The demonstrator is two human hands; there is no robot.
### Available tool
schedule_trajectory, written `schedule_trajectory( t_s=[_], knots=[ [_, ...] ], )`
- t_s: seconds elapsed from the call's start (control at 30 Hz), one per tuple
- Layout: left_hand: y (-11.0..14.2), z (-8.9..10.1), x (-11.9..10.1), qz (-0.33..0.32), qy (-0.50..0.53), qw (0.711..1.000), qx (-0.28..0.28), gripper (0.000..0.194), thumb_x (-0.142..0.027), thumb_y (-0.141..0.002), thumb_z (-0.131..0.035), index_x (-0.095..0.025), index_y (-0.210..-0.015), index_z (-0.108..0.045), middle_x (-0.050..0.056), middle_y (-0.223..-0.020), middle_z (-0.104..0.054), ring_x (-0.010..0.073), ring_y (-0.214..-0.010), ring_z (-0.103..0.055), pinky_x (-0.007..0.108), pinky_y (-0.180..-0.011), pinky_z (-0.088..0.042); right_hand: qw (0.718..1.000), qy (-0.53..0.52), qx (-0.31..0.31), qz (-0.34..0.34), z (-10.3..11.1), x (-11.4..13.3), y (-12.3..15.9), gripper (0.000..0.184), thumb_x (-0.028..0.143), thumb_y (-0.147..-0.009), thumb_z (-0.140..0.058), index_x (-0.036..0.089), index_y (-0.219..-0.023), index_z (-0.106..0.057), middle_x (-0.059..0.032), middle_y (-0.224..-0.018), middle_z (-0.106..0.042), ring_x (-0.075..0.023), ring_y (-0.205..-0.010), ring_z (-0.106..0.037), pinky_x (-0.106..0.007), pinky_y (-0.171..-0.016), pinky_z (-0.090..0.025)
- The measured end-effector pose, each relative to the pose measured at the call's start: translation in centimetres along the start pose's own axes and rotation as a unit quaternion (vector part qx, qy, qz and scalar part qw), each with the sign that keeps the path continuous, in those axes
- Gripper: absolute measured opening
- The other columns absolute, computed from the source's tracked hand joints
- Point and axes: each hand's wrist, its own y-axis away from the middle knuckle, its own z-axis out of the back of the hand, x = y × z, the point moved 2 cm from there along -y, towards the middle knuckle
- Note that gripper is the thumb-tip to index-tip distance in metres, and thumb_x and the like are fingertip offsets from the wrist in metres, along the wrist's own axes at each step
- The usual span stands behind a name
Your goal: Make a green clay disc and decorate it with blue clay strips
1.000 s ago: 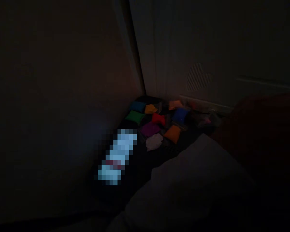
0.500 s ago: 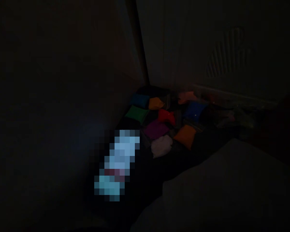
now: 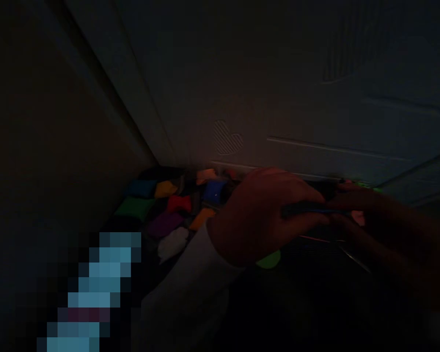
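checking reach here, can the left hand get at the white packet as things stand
Probably yes: the white packet appears beside the left sleeve with nothing visible on top of it. But the left hand seems busy with a thin dark item, which it may have to release first.

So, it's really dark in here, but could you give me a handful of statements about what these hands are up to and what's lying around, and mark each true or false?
1. The left hand is empty. False: a thin dark item is between its thumb and fingers.
2. The right hand has its fingertips close to the left hand's. True.
3. The sleeve on the left arm is bright red. False: the sleeve looks pale.
4. A striped heart shape shows above the coloured packets in the picture. True.
5. The white packet lies beyond the purple packet. False: the white packet is nearer the person than the purple packet.
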Motion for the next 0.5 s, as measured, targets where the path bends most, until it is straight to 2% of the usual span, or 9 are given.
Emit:
schedule_trajectory(
  t_s=[0.03,0.1,0.27,0.5],
  knots=[
    [-2.2,0.9,-0.4,-0.013,0.015,1.000,-0.012,0.023,-0.033,-0.071,-0.062,-0.021,-0.091,-0.062,-0.001,-0.090,-0.066,0.0120,-0.089,-0.059,0.024,-0.082,-0.046,1.000,0.003,0.011,0.011,0.5,0.3,-0.3,0.014,0.023,-0.073,-0.060,0.025,-0.087,-0.059,0.0020,-0.085,-0.064,-0.0150,-0.082,-0.059,-0.032,-0.084,-0.043],
    [-4.3,2.1,-1.5,-0.009,0.010,1.000,-0.013,0.024,-0.030,-0.069,-0.064,-0.018,-0.091,-0.062,0.001,-0.091,-0.067,0.0134,-0.091,-0.058,0.027,-0.083,-0.045,0.999,0.009,0.023,0.034,0.9,0.7,-0.9,0.013,0.022,-0.074,-0.058,0.025,-0.086,-0.058,0.0023,-0.084,-0.065,-0.0149,-0.081,-0.060,-0.033,-0.084,-0.043],
    [-3.2,2.0,-3.5,-0.005,-0.016,0.999,-0.047,0.018,-0.025,-0.070,-0.064,-0.019,-0.086,-0.063,0.000,-0.088,-0.068,0.0140,-0.093,-0.057,0.029,-0.085,-0.044,0.999,0.010,0.001,0.041,1.4,0.7,-1.1,0.012,0.023,-0.076,-0.056,0.023,-0.087,-0.058,0.0015,-0.082,-0.065,-0.0150,-0.084,-0.059,-0.034,-0.086,-0.040],
    [-3.3,1.8,-3.4,-0.021,-0.006,0.999,-0.047,0.012,-0.023,-0.073,-0.061,-0.022,-0.084,-0.064,0.000,-0.086,-0.068,0.0163,-0.091,-0.060,0.035,-0.087,-0.043,0.998,-0.012,-0.007,0.061,2.6,1.4,-0.7,0.012,0.022,-0.076,-0.056,0.023,-0.087,-0.057,0.0032,-0.079,-0.064,-0.0116,-0.081,-0.059,-0.031,-0.090,-0.037]
  ],
)
